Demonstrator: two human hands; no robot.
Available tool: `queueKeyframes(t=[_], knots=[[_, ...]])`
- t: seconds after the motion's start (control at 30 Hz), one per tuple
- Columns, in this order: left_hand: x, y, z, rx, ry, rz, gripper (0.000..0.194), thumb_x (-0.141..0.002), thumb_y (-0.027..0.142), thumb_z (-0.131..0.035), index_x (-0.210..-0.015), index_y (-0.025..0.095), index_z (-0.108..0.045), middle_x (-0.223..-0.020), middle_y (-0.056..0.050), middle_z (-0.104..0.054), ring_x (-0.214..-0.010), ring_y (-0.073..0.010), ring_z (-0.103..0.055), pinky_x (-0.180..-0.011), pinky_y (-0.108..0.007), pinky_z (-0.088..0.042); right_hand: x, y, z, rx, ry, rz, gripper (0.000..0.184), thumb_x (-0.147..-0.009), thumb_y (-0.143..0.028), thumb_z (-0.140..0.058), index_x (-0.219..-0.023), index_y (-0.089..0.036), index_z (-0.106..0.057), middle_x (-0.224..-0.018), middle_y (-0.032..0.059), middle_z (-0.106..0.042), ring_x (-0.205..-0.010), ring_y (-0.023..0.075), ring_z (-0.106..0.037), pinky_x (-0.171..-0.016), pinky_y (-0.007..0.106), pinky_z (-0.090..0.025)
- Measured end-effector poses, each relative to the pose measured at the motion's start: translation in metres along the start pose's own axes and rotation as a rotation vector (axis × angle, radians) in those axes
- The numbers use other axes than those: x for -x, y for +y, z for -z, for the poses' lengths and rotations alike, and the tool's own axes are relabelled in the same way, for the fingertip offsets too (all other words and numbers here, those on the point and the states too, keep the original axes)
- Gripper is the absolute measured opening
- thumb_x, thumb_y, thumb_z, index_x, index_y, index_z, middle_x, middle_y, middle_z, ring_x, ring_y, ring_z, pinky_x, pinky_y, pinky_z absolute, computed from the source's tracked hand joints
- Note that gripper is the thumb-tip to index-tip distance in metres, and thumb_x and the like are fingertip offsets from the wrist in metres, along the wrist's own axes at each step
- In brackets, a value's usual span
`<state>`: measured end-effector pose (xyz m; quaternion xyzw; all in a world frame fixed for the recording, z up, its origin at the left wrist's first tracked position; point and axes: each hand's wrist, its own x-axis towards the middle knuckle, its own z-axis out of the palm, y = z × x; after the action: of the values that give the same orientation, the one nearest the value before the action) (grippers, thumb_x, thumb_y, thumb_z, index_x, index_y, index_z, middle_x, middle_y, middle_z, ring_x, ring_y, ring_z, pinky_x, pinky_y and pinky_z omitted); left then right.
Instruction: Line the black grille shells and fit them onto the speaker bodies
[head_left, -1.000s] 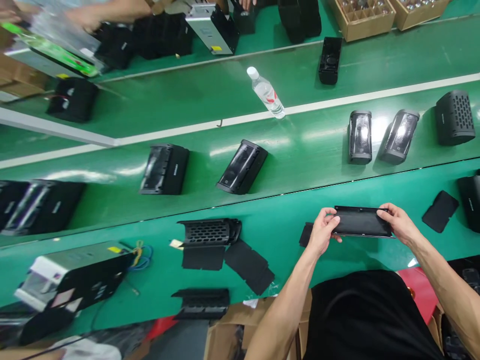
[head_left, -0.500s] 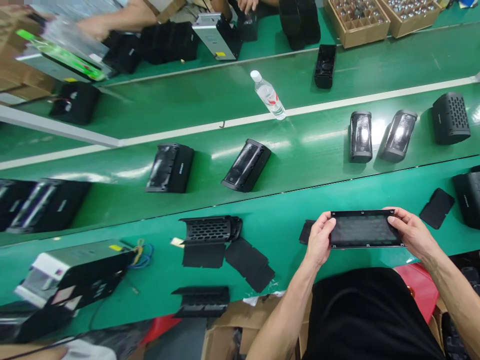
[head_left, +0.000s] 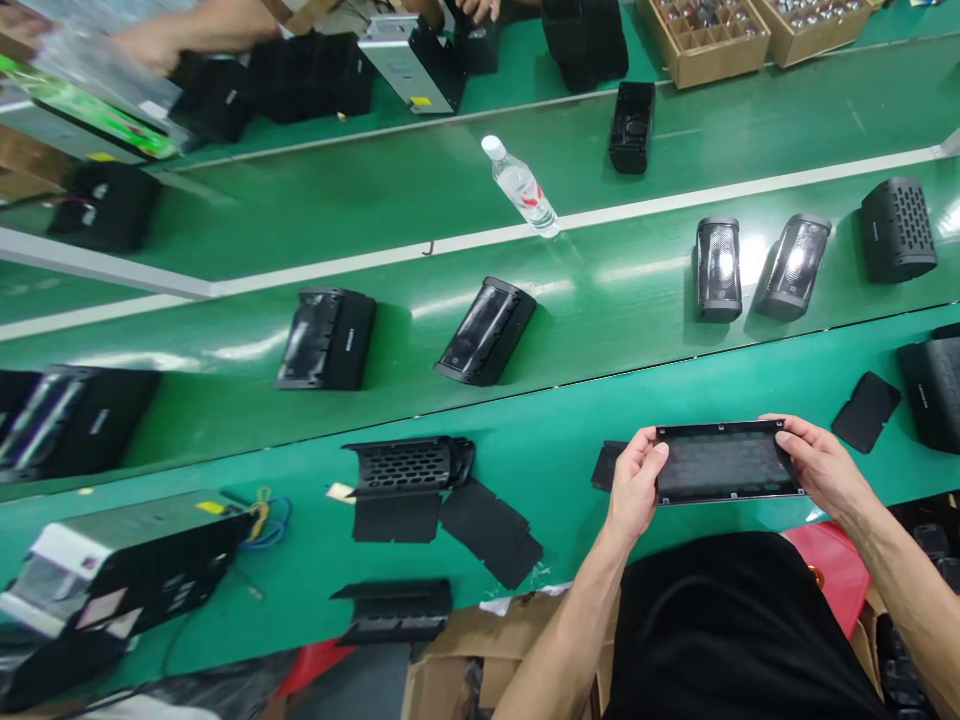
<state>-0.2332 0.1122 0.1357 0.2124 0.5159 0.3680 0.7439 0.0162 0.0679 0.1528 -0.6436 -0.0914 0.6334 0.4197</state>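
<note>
Between both hands I hold a black rectangular grille cover (head_left: 726,464), level above the green bench, with a perforated pattern faintly showing through its dark inner face and small clips along its edges. My left hand (head_left: 634,485) pinches its left end, thumb on top. My right hand (head_left: 819,464) grips the right end, thumb over the upper corner. Partly behind my left hand lies a black sheet (head_left: 607,465). Another black sheet (head_left: 866,412) rests to the right of my right hand, near a dark speaker box (head_left: 930,390).
Left on the bench are a perforated grille (head_left: 409,466), loose black sheets (head_left: 493,532), a second cover (head_left: 397,610) and a metal-cased device (head_left: 139,560). Several speakers (head_left: 487,332) and a water bottle (head_left: 521,188) stand beyond. Across, a co-worker's hand (head_left: 480,10) touches a dark part.
The view has shifted slightly, so the bench things sit a little further left. My hands keep hold of the grille cover, which is tilted slightly differently.
</note>
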Motion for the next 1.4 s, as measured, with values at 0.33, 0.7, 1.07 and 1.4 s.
queueKeyframes(t=[0.33,0.7,1.07,1.4], knots=[[0.0,-0.006,0.004,-0.022,-0.058,-0.009,0.038,-0.077,0.047,-0.085,-0.102,0.021,-0.071,-0.092,-0.004,-0.073,-0.085,-0.0191,-0.067,-0.083,-0.031,-0.056,-0.001,-0.002,0.001,0.055,0.033,-0.003,0.056,-0.067,-0.055,-0.094,-0.111,-0.023,-0.079,-0.085,0.0024,-0.074,-0.069,0.0182,-0.061,-0.064,0.029,-0.051],[0.0,-0.01,0.006,-0.016,-0.101,-0.002,0.04,-0.076,0.04,-0.084,-0.108,0.021,-0.069,-0.108,-0.007,-0.075,-0.1,-0.0237,-0.069,-0.088,-0.034,-0.057,-0.003,-0.001,0.003,0.026,0.042,0.024,0.052,-0.064,-0.048,-0.096,-0.106,-0.023,-0.08,-0.088,0.0019,-0.076,-0.071,0.0165,-0.063,-0.066,0.027,-0.05],[0.001,-0.009,0.004,0.007,-0.097,0.002,0.038,-0.075,0.038,-0.082,-0.107,0.022,-0.068,-0.107,-0.007,-0.074,-0.1,-0.0248,-0.069,-0.091,-0.038,-0.057,-0.003,-0.005,0.003,0.018,0.032,0.011,0.051,-0.066,-0.048,-0.094,-0.109,-0.024,-0.079,-0.092,0.0034,-0.078,-0.072,0.0181,-0.066,-0.066,0.028,-0.053],[0.0,-0.01,0.003,0.016,-0.094,-0.004,0.036,-0.075,0.036,-0.081,-0.105,0.021,-0.068,-0.102,-0.006,-0.074,-0.095,-0.0235,-0.069,-0.086,-0.035,-0.056,-0.007,-0.002,0.006,0.043,0.026,0.024,0.05,-0.068,-0.051,-0.092,-0.107,-0.024,-0.079,-0.091,0.0046,-0.078,-0.075,0.0214,-0.068,-0.069,0.031,-0.052]])
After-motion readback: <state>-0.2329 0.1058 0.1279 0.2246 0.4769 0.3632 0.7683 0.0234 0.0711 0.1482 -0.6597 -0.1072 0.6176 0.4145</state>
